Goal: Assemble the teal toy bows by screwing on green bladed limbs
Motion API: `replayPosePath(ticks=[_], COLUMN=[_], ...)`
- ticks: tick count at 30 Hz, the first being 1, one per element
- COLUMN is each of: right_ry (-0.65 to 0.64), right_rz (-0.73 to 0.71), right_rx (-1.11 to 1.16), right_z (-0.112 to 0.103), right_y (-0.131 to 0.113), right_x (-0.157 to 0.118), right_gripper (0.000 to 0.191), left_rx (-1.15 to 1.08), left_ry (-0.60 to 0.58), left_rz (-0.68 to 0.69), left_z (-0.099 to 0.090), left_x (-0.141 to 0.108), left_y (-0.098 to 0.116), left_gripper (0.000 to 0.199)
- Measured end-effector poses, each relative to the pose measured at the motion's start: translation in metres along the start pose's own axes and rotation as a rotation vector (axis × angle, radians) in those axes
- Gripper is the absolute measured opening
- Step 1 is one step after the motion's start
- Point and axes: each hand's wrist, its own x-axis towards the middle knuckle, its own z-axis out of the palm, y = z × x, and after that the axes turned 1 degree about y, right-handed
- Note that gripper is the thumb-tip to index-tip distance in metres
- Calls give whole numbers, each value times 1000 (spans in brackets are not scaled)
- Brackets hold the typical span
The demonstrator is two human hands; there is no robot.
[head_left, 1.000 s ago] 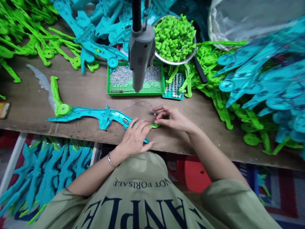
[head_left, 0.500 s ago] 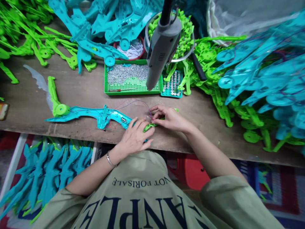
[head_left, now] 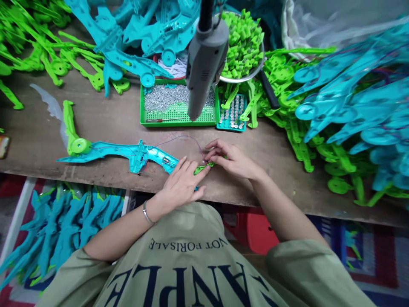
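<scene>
A long turquoise plastic shell [head_left: 111, 150] lies on the wooden table, with a green arm piece [head_left: 69, 121] joined at its left end. Over the shell's right end rests my left hand [head_left: 183, 181], its fingers pressing on the shell and a small green part [head_left: 200, 169]. My right hand [head_left: 233, 160] has its thumb and fingers closed on that green part's right side, where a thin purple wire [head_left: 188, 137] arches down to it. Red and blue wires run along the shell. The fingertips partly hide the green part.
A green tray of screws [head_left: 179, 125] and a teal tray of round pieces [head_left: 231, 127] stand behind the hands. A grey hanging screwdriver [head_left: 204, 64] hangs over them. Turquoise shells [head_left: 345, 98] and green arms [head_left: 287, 89] pile up at right; a bowl of green pieces [head_left: 243, 47] is behind.
My right hand has shifted slightly right, the green part between the hands looks turned, and the hanging screwdriver has swung left.
</scene>
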Motion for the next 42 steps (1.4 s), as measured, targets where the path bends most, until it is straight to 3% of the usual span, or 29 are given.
replayPosePath(ticks=[4, 9, 13, 20, 24, 31, 38, 42], right_ry=[35, 181, 238, 379, 424, 508, 495, 535], right_rz=[-66, -404, -459, -464, -472, -435, -296, -200], right_rx=[-6, -325, -398, -408, -454, -442, -512, -424], right_z=[2, 13, 19, 25, 30, 28, 27, 21], right_y=[4, 2, 5, 21, 25, 23, 27, 26], right_x=[-4, -10, -18, -38, -41, -33, -38, -46], right_gripper=[24, 19, 4, 9, 10, 14, 14, 16], left_rx=[4, -6, -4, -21, 59, 199, 316, 384], left_ry=[-22, -22, -20, 46, 0, -101, -250, -215], left_rz=[-19, 0, 38, 53, 72, 85, 134, 290], left_z=[-2, -4, -6, -3, -5, -13, -27, -32], left_x=[1, -1, -3, -7, -5, 3, 14, 19], left_y=[2, 0, -3, -6, -6, -1, 2, -2], left_gripper=[58, 47, 47, 54, 69, 72, 70, 57])
